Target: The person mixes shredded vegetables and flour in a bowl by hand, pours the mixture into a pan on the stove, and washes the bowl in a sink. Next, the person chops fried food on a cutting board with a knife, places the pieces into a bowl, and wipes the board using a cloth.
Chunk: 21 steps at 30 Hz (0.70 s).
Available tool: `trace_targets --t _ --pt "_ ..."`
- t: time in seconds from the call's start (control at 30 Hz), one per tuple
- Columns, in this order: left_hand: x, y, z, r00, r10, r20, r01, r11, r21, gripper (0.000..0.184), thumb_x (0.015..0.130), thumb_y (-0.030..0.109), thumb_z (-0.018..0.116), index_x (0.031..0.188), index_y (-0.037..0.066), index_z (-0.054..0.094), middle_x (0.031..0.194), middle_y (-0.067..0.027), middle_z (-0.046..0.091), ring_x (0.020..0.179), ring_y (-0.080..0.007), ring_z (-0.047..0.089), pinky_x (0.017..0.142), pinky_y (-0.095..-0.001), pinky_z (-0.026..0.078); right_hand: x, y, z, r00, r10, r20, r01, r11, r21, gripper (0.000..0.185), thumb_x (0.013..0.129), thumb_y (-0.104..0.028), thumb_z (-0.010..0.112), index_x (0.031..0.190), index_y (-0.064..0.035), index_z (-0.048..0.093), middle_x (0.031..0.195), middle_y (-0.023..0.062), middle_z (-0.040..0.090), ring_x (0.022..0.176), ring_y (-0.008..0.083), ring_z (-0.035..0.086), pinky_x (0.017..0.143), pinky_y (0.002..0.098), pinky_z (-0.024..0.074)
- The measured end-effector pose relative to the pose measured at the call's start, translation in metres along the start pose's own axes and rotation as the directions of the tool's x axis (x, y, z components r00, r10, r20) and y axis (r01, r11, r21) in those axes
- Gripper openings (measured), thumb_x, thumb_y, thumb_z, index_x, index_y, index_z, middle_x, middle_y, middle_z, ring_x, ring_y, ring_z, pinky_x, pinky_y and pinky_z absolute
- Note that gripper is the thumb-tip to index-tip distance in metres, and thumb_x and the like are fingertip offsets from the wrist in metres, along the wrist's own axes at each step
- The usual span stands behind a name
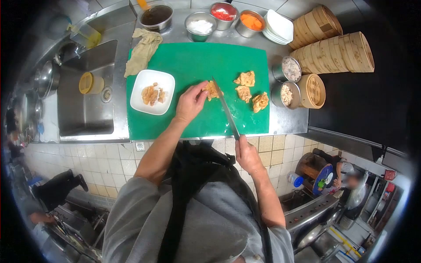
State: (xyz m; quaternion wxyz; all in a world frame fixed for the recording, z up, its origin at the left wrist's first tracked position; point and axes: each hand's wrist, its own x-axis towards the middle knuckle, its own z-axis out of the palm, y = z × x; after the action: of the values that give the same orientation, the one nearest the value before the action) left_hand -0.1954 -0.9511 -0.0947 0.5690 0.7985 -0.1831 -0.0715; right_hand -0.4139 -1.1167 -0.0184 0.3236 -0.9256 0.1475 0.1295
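My left hand (191,101) is closed on a piece of golden-brown fried food (212,90), pressing it to the green cutting board (197,59). The knife (227,110) is gripped by its handle in my right hand (248,154); its blade lies across that piece, tip pointing away from me. Whether the edge has gone through cannot be seen. Several more fried pieces (244,79) rest on the board to the right. Left of my hand, a white square dish (137,101) holds cut bits of the same food (150,95).
A cloth (144,49) lies on the board's left corner. Metal bowls of ingredients (200,25) line the back, beside stacked white plates (279,27). Bamboo steamers (335,53) and two small metal bowls (287,94) stand right. A sink (87,118) is left. Other people (356,188) are behind.
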Motion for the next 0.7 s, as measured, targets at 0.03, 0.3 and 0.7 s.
trace_targets --t 0.03,0.3,0.7 --pt "0.000 0.000 0.000 1.000 0.006 -0.006 -0.006 1.000 0.020 0.032 0.096 0.018 0.067 0.126 0.008 0.066 0.113 -0.0143 0.070 0.086 -0.0268 0.071 0.075 -0.0347 0.057 0.000 -0.001 0.000 1.000 0.005 0.007 -0.005 1.000 -0.004 0.017 0.098 -0.006 0.053 0.109 0.0024 0.043 0.078 0.0312 0.065 0.075 0.0524 0.064 0.063 0.0595 0.0502" --pt "-0.004 -0.008 0.002 0.999 0.039 -0.033 -0.036 0.996 0.077 0.030 0.096 0.019 0.066 0.124 0.009 0.067 0.113 -0.0137 0.070 0.095 -0.0349 0.069 0.080 -0.0393 0.057 0.048 -0.009 0.020 0.993 0.086 0.078 -0.078 0.993 -0.092 0.016 0.094 -0.003 0.049 0.105 0.0031 0.039 0.078 0.0359 0.064 0.077 0.0529 0.065 0.068 0.0598 0.0519" --pt "-0.004 -0.014 0.002 0.994 0.070 -0.087 -0.066 0.997 0.048 0.030 0.093 0.016 0.069 0.121 0.005 0.069 0.109 -0.0149 0.070 0.091 -0.0338 0.070 0.077 -0.0387 0.058 0.056 -0.026 -0.004 0.999 -0.020 -0.037 0.017 0.997 -0.077 0.015 0.096 -0.006 0.050 0.103 0.0021 0.040 0.072 0.0334 0.063 0.072 0.0540 0.064 0.063 0.0623 0.0508"
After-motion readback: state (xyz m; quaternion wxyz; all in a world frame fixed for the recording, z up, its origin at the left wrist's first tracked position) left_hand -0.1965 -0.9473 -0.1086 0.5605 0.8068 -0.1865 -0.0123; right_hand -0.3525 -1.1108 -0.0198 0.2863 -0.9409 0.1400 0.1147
